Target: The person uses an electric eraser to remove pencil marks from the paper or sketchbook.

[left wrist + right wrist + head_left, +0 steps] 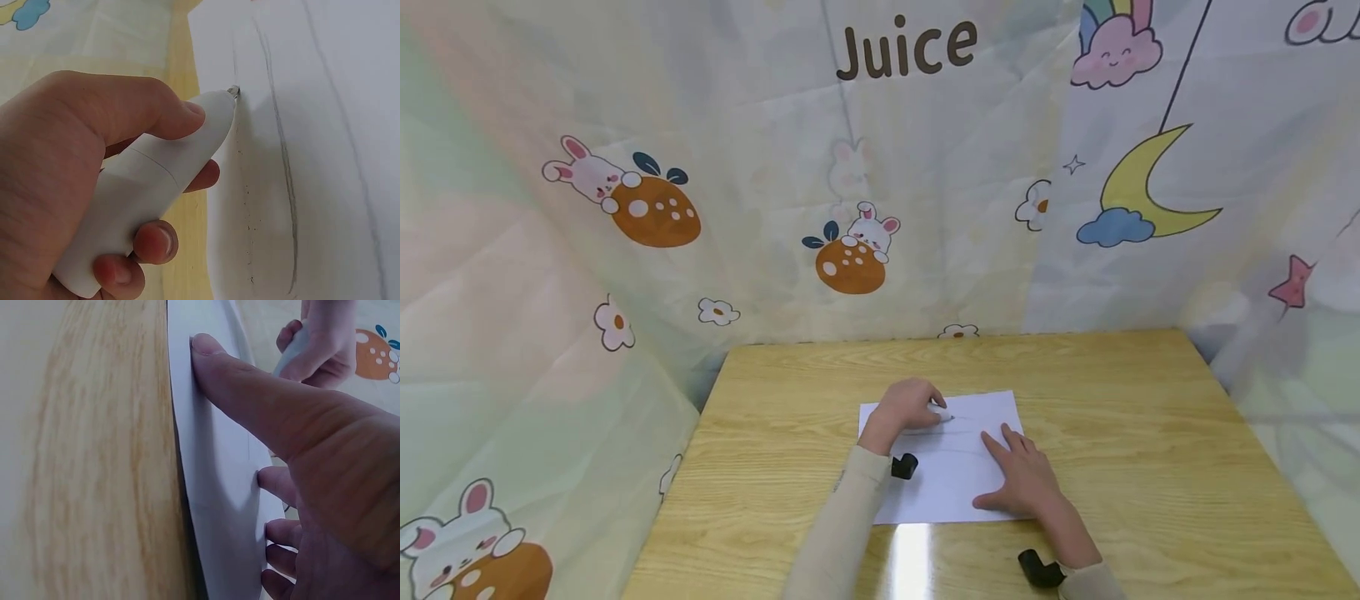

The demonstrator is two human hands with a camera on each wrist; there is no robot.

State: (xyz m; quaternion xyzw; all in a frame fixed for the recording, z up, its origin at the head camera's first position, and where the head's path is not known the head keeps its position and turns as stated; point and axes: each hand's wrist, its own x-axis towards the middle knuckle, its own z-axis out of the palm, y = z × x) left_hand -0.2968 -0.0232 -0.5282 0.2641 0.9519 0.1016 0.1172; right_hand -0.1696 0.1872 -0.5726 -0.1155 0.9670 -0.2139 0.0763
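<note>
A white, smooth, rounded plastic handheld tool (140, 194) with a small pointed tip lies over the far left part of a white rectangular paper sheet (936, 492). The left hand (907, 406) is clamped on it: the thumb presses along the body just behind the tip, and other fingertips curl round from the opposite side. The tip points toward the sheet's right side, by a faint line; whether it touches the surface or sits just above cannot be told.

The right hand (1026, 479) lies on the sheet's right side, its fingers apart; the thumb stretches left near the sheet's near edge, and the fingers point toward its far edge. Thin grey drawn lines (286, 165) cross the sheet between the hands, and small dark specks (248, 206) dot it beside the tool.

A yellowish wood-grain table (775, 433) extends past the sheet on every side, widest to left and right, with a narrower strip beyond its far edge. Behind that hangs pale fabric printed with cartoons (760, 125).

The left hand hides most of the tool in the head view, and the right hand and wrist cover the sheet's near right corner. In the left wrist view the sheet runs out of frame, and the tool's rear end is partly hidden by the palm.
</note>
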